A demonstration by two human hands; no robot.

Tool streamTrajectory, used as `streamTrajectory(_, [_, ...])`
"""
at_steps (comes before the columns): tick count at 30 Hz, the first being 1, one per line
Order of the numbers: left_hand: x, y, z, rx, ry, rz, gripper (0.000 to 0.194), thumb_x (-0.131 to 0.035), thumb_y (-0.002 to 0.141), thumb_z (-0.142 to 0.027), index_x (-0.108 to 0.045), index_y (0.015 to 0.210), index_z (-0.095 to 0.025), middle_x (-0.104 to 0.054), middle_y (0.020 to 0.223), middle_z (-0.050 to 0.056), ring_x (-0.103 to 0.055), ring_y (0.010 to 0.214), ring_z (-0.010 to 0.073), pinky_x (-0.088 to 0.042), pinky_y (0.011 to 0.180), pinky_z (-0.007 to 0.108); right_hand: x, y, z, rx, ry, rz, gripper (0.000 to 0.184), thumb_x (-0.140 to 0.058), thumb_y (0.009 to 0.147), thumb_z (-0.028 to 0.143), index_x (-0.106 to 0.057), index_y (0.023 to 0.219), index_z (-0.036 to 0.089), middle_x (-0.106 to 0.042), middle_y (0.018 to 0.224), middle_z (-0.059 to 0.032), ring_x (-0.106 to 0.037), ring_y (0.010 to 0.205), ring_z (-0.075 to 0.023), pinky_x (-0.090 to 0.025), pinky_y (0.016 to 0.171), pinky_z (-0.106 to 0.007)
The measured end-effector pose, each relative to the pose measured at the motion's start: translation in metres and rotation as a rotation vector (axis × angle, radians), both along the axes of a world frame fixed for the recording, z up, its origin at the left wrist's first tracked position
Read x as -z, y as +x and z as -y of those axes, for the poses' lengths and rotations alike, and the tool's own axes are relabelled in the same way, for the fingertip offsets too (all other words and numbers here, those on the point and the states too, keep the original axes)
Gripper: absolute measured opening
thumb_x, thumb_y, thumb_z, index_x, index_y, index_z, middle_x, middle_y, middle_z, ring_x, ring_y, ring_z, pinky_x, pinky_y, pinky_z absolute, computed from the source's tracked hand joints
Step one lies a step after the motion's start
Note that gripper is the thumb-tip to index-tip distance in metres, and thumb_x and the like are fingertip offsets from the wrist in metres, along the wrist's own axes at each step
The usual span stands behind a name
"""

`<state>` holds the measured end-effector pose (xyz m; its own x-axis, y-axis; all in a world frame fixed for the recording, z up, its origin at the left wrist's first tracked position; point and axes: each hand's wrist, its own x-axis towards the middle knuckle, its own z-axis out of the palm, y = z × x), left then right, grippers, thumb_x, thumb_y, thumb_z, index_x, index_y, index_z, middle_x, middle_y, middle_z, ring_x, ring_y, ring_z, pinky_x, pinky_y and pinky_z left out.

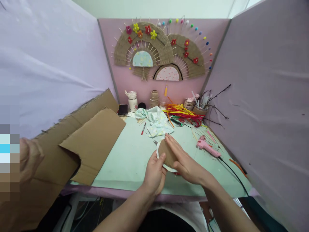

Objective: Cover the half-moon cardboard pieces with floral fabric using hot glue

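Observation:
Near the front of the table I hold a small rounded piece of brown cardboard (166,154) edged with pale fabric. My left hand (155,172) is closed on its lower left side, thumb on the brown face and fingers behind. Along the right edge lies my right hand (185,161), its fingers straight and pressed together, the thumb by the lower right rim. Just left of the piece, the metal tips of a tool (155,142) show; the rest is hidden. Crumpled patterned fabric (158,122) lies beyond my hands.
A pink glue gun (207,146) with a black cord lies at right. Large cardboard sheets (96,141) cover the left side. Pipe cleaners (184,114), a twine spool (154,98) and a white bottle (132,101) are at the back. Another person's hand (30,158) shows far left.

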<state>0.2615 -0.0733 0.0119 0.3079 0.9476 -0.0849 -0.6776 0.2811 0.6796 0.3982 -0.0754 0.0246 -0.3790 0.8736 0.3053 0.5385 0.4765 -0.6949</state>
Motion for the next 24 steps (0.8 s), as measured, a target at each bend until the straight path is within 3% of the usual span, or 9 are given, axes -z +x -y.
streamTrajectory(4, [0.008, 0.005, -0.001, -0.037, 0.018, -0.054, 0.029, -0.063, 0.082, -0.025, -0.061, 0.110, -0.018, -0.067, 0.114, 0.008, -0.059, 0.112, 0.0221, -0.043, 0.097, 0.034, 0.001, 0.003, -0.003, 0.100, 0.053, 0.283, 0.111, -0.039, 0.070, 0.082, -0.008, 0.152, 0.014, -0.007, 0.158, -0.0148, -0.003, 0.145, -0.0301, -0.009, 0.116, -0.053])
streamTrajectory(9, [0.007, 0.007, -0.008, -0.021, -0.014, -0.022, 0.036, -0.068, 0.077, -0.026, -0.061, 0.111, -0.017, -0.069, 0.110, 0.009, -0.060, 0.111, 0.0238, -0.043, 0.097, 0.036, -0.002, 0.017, -0.002, -0.015, 0.045, 0.056, 0.094, -0.004, 0.078, 0.077, 0.007, 0.152, 0.020, 0.002, 0.159, -0.0095, -0.005, 0.145, -0.0247, -0.016, 0.116, -0.045])
streamTrajectory(13, [0.009, 0.004, -0.012, -0.056, -0.023, -0.013, 0.037, -0.070, 0.075, -0.026, -0.062, 0.110, -0.016, -0.068, 0.113, 0.010, -0.059, 0.112, 0.0245, -0.043, 0.097, 0.036, 0.008, 0.011, 0.005, 0.093, 0.138, 0.292, 0.101, -0.029, 0.077, 0.078, 0.011, 0.151, 0.021, 0.001, 0.159, -0.0121, 0.001, 0.145, -0.0290, -0.010, 0.115, -0.054])
streamTrajectory(16, [0.015, 0.002, -0.014, -0.090, -0.051, -0.031, 0.035, -0.070, 0.075, -0.026, -0.062, 0.107, -0.017, -0.068, 0.113, 0.010, -0.059, 0.112, 0.0236, -0.043, 0.097, 0.034, 0.018, 0.000, 0.006, 0.115, 0.135, 0.478, 0.106, -0.048, 0.078, 0.070, 0.012, 0.150, 0.021, -0.007, 0.158, -0.0134, -0.001, 0.145, -0.0283, -0.013, 0.115, -0.055])
streamTrajectory(21, [0.015, -0.007, -0.021, -0.129, -0.036, -0.052, 0.037, -0.069, 0.075, -0.027, -0.061, 0.110, -0.016, -0.067, 0.116, 0.011, -0.060, 0.110, 0.0245, -0.045, 0.095, 0.035, 0.022, -0.008, -0.005, 0.134, 0.146, 0.459, 0.104, -0.046, 0.081, 0.068, 0.011, 0.150, 0.016, -0.008, 0.157, -0.0173, -0.002, 0.145, -0.0284, -0.010, 0.114, -0.057])
streamTrajectory(24, [0.011, -0.014, -0.031, -0.156, -0.017, -0.084, 0.036, -0.069, 0.076, -0.025, -0.062, 0.110, -0.016, -0.067, 0.116, 0.010, -0.060, 0.111, 0.0240, -0.043, 0.096, 0.034, 0.007, -0.020, -0.010, 0.137, 0.138, 0.374, 0.099, -0.048, 0.082, 0.066, 0.000, 0.152, 0.017, -0.012, 0.157, -0.0163, -0.005, 0.145, -0.0299, -0.008, 0.114, -0.059])
